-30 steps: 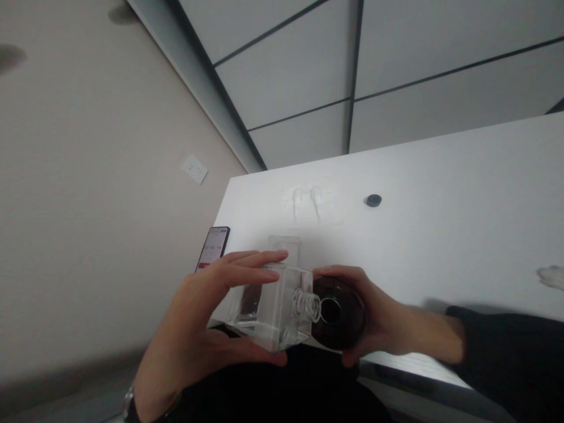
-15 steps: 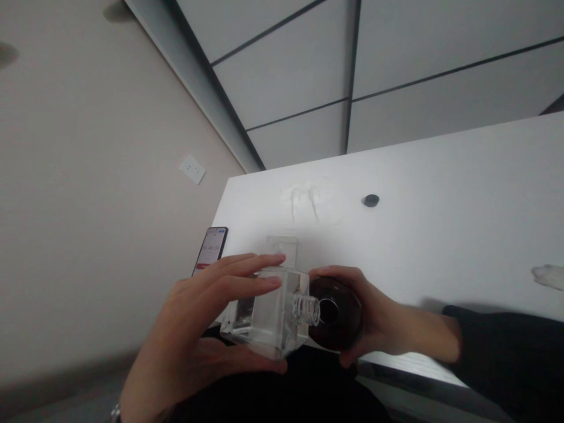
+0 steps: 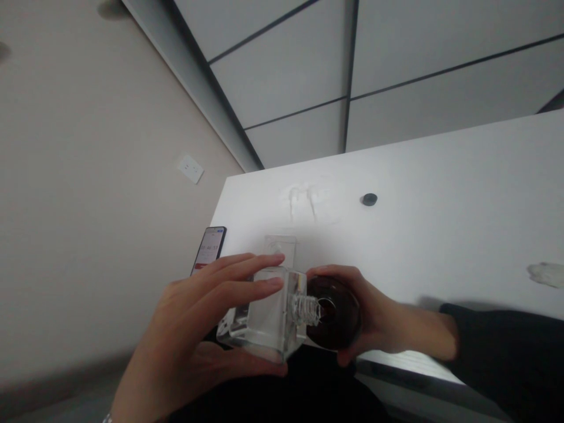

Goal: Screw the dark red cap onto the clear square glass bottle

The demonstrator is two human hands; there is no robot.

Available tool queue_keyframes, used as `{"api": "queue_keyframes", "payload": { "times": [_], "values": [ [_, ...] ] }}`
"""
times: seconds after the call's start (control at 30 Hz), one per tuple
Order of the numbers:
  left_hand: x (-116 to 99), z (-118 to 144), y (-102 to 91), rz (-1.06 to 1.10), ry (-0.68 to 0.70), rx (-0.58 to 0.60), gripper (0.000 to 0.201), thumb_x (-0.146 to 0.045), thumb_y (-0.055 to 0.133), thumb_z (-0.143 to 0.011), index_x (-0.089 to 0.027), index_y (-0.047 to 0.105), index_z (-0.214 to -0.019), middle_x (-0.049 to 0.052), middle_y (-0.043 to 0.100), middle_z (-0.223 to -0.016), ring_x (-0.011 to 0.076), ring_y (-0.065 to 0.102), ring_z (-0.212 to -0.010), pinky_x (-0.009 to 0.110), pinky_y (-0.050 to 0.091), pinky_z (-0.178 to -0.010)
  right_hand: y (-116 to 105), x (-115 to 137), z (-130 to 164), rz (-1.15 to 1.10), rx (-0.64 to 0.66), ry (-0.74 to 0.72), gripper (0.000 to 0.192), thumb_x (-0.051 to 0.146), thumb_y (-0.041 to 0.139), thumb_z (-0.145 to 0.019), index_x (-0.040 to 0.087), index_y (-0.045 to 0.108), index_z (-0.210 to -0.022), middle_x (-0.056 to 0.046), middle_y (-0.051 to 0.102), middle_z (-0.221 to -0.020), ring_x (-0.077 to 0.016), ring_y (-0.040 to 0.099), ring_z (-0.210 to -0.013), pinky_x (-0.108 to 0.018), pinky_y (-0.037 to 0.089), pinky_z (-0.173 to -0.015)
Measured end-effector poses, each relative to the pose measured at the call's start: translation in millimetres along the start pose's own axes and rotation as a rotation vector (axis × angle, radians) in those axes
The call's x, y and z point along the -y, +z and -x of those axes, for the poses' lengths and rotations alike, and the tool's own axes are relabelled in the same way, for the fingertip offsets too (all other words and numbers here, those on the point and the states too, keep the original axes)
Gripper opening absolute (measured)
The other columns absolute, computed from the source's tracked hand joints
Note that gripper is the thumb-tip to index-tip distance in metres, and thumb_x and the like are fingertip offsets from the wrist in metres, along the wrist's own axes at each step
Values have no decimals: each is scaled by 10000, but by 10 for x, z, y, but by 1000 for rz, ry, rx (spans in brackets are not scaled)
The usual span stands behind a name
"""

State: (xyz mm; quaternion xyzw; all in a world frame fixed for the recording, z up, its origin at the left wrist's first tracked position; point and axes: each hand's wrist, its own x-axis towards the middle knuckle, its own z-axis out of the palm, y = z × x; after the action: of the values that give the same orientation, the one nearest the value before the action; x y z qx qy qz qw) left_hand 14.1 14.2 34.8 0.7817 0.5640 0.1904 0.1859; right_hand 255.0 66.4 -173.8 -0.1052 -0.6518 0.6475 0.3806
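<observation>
My left hand (image 3: 207, 317) is closed round a clear square bottle (image 3: 268, 314), thumb below and fingers above. The bottle lies tilted on its side, and its threaded neck points right. Its mouth is at the round opening of a dark brown bottle (image 3: 337, 335), overlapping it in view; whether the two touch I cannot tell. My right hand (image 3: 374, 317) is wrapped round the brown bottle, whose opening faces up toward me. Some clear liquid seems to lie inside the square bottle.
Behind the hands, a flat clear piece (image 3: 284, 247) is on the white table (image 3: 432, 217). A small dark cap (image 3: 369, 200) lies farther back. To the left is a phone (image 3: 209, 249) with a lit timer screen. A whitish crumpled item (image 3: 546, 274) sits at the right.
The clear bottle's neck has come slightly closer over the brown bottle's opening. Both hands keep their holds, and the whole view has shifted a little.
</observation>
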Motion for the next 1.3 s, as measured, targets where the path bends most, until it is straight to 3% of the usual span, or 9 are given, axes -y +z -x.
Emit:
{"api": "queue_keyframes", "payload": {
  "times": [0.13, 0.43, 0.7, 0.97, 1.3],
  "values": [
    [9, -8, -16, -52, 113, 21, 554, -566, 857, -824, -488, 656, -1334, -77, 736, -1394, 254, 745, -1226, 343, 575, -1089, -2, 20, -12, -33, 16, -24, 1015, 491, 966, -702, 380, 403, -1539, -104, 583, -1482, -298, 625, -1348, -475, 517, -1134],
    [-27, -51, -6, -62, 155, 22, 519, -588, 827, -846, -452, 671, -1322, -42, 749, -1377, 262, 750, -1222, 342, 592, -1072, 8, 11, 3, -25, -7, -39, 995, 517, 945, -724, 381, 400, -1545, -107, 580, -1486, -287, 620, -1352, -462, 505, -1145],
    [-76, -38, -52, -233, 194, 35, 431, -606, 730, -930, -390, 639, -1291, -54, 741, -1392, 222, 766, -1190, 291, 606, -1051, 0, -24, -4, -35, -6, -89, 1040, 472, 963, -715, 395, 370, -1566, -103, 573, -1501, -292, 615, -1364, -477, 501, -1155],
    [-110, -49, -107, -286, 203, 44, 476, -645, 715, -923, -387, 625, -1313, -36, 748, -1380, 232, 775, -1171, 321, 619, -1051, 11, 6, -26, -46, -6, -106, 1038, 452, 965, -719, 411, 359, -1561, -106, 586, -1483, -297, 627, -1353, -502, 516, -1140],
    [-139, -56, -101, -347, 217, 52, 427, -668, 610, -985, -387, 604, -1307, -81, 730, -1405, 184, 770, -1177, 237, 583, -1057, 0, -38, -8, -4, -14, -102, 1050, 468, 973, -702, 379, 372, -1558, -122, 575, -1486, -305, 621, -1352, -504, 511, -1140]
  ]
}}
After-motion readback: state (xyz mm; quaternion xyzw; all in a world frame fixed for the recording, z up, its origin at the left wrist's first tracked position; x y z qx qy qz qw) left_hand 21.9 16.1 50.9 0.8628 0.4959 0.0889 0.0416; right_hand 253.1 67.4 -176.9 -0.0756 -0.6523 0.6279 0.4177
